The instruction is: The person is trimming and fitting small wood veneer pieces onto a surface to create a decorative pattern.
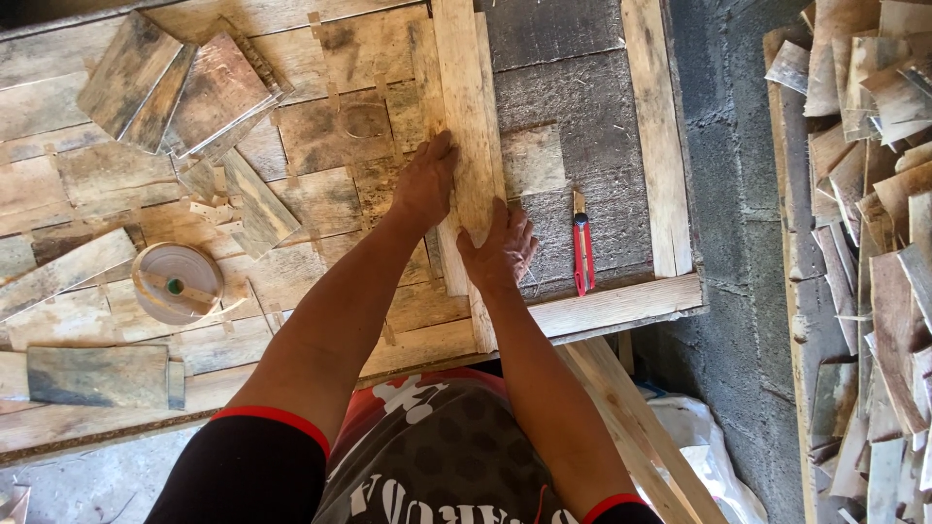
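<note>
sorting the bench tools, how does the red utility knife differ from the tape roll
The red utility knife is long, slim and bright red; the tape roll is round, flat and pale tan. The knife lies right of the right hand, the roll far left of the left hand. Both lie untouched on the workbench.

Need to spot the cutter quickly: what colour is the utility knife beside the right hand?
Red utility knife, seen in the head view.

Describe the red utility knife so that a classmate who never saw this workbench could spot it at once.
Start at the wooden workbench and find the grey panel at its right end. The red utility knife lies there, just right of the right hand. It is the only bright red, slim tool among brown wood pieces.
</note>
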